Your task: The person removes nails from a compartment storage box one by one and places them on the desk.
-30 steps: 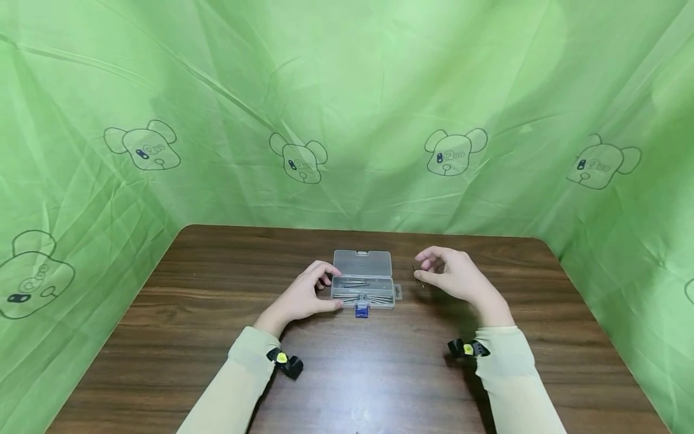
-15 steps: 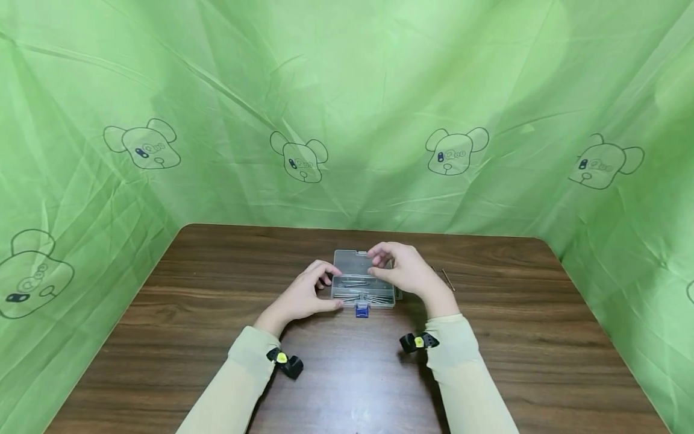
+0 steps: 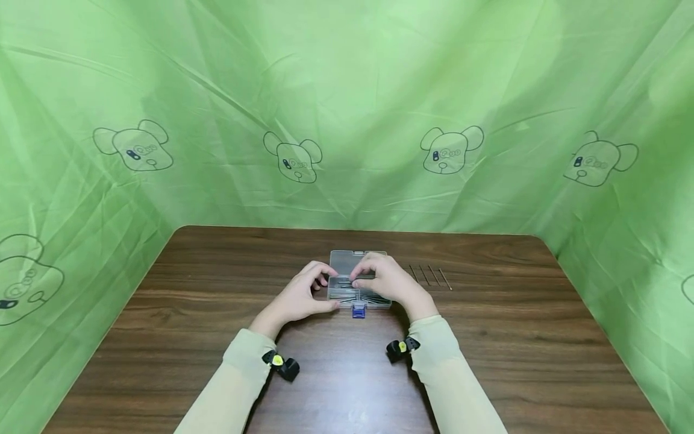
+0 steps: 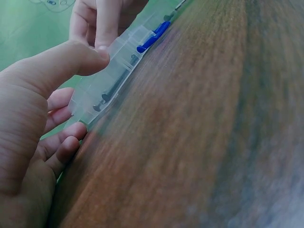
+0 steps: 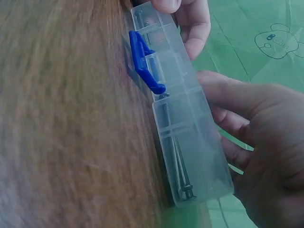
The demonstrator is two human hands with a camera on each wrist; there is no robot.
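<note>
A clear plastic box [image 3: 341, 263] with divided compartments stands open on the table, lid folded back, blue latch [image 3: 358, 311] facing front. My left hand [image 3: 298, 296] holds its left end between thumb and fingers. Steel nails [image 5: 178, 159] lie in the front compartments. From above, my right hand [image 3: 391, 282] reaches into the rear compartment, thumb and index finger close together at a nail [image 3: 346, 284]. In both wrist views the fingertips' contact is hidden by the box wall, so whether they pinch the nail is unclear.
Several nails [image 3: 445, 279] lie in a slanted row on the wooden table [image 3: 515, 337], right of the box. A green cloth [image 3: 368, 181] with bear-head drawings hangs behind and at both sides. Each wrist wears a small black camera [image 3: 287, 369].
My right hand set a nail down on the table at the right, then moved left and down into the box. The left hand keeps its hold on the box.
</note>
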